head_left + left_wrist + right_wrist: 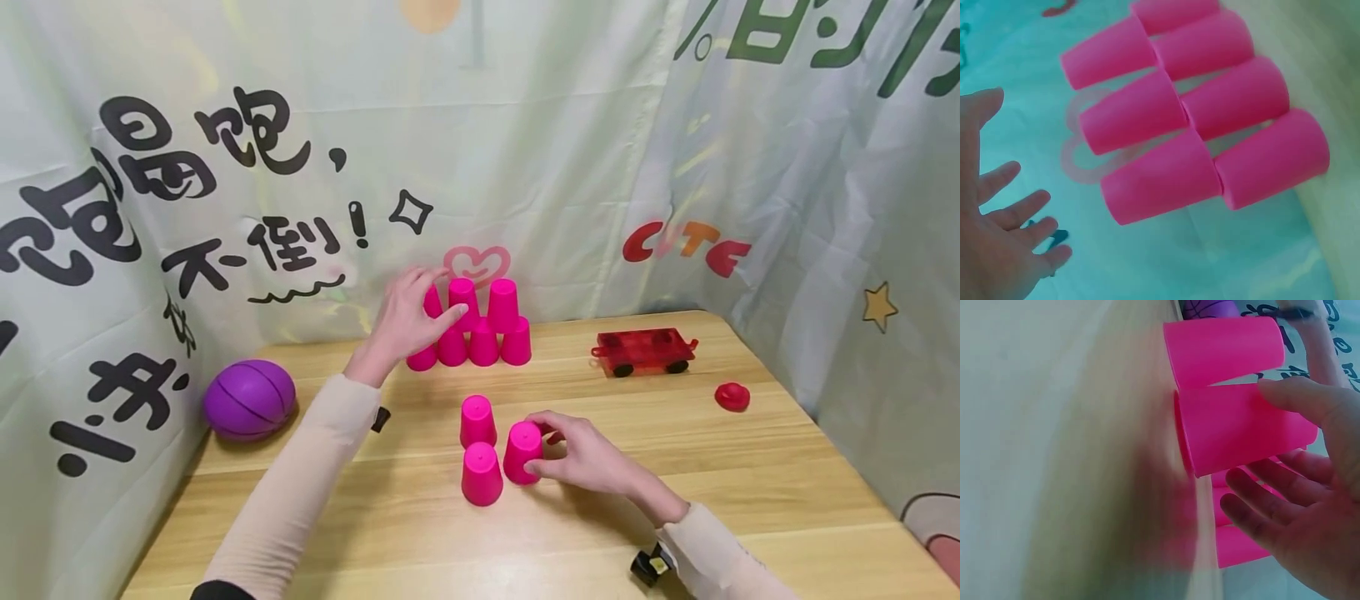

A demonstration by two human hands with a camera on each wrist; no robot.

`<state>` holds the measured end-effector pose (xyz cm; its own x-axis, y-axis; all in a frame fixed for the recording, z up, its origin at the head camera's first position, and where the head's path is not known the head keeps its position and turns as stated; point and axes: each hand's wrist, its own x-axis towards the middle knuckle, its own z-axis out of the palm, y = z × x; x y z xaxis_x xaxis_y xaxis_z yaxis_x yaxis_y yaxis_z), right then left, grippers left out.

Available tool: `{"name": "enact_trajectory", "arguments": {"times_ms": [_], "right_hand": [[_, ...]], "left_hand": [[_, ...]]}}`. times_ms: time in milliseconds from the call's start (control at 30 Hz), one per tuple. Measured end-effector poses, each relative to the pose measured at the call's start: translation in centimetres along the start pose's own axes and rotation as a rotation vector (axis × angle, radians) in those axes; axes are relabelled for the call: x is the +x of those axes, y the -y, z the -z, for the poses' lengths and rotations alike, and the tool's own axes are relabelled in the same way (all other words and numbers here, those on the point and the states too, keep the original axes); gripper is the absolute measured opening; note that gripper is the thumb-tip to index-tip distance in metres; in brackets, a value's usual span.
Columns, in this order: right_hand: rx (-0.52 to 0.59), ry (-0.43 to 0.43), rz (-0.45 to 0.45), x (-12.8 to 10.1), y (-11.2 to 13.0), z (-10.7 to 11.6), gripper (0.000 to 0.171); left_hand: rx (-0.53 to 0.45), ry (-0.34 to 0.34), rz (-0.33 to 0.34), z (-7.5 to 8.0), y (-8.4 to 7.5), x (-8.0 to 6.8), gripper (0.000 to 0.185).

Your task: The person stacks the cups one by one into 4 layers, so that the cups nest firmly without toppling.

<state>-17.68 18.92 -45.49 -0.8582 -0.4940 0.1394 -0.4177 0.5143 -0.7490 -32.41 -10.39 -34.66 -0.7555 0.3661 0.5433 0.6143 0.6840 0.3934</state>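
Upside-down pink cups stand stacked in two tiers at the back of the table, with an upper cup and a lower cup at the right end. My left hand is beside the upper tier's left end, partly covering it in the head view. In the left wrist view, the left hand has its fingers spread, apart from the nearest upper cup. My right hand holds a pink cup between thumb and fingers. Two more upside-down cups, one behind and one in front, stand left of it.
A purple ball lies at the table's left edge. Toward the back right are a red transparent toy cart with black wheels and a small red object. A printed cloth hangs behind and around the wooden table.
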Motion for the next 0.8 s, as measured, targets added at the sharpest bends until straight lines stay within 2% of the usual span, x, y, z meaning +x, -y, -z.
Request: {"name": "enact_trajectory", "arguments": {"times_ms": [100, 167, 433, 633, 800], "right_hand": [[-0.022, -0.034, -0.021, 0.5, 0.2, 0.5, 0.055], [-0.031, -0.058, -0.033, 0.8, 0.2, 0.9, 0.056], [-0.037, -0.124, -0.074, 1.9, 0.4, 2.4, 0.058], [-0.030, -0.131, -0.090, 2.4, 0.6, 3.0, 0.058], [-0.042, -0.156, -0.054, 3.2, 0.8, 3.7, 0.059]], "left_hand": [[-0.079, -0.038, -0.082, 0.2, -0.4, -1.8, 0.059], [-0.121, -0.024, -0.089, 0.3, -0.6, -3.1, 0.057], [-0.209, 0.056, -0.017, -0.3, -0.9, -7.8, 0.058], [-0.257, 0.114, 0.017, -0.8, -1.0, -10.1, 0.053], [-0.292, 0.125, 0.003, -1.1, -1.3, -11.8, 0.048]]}}
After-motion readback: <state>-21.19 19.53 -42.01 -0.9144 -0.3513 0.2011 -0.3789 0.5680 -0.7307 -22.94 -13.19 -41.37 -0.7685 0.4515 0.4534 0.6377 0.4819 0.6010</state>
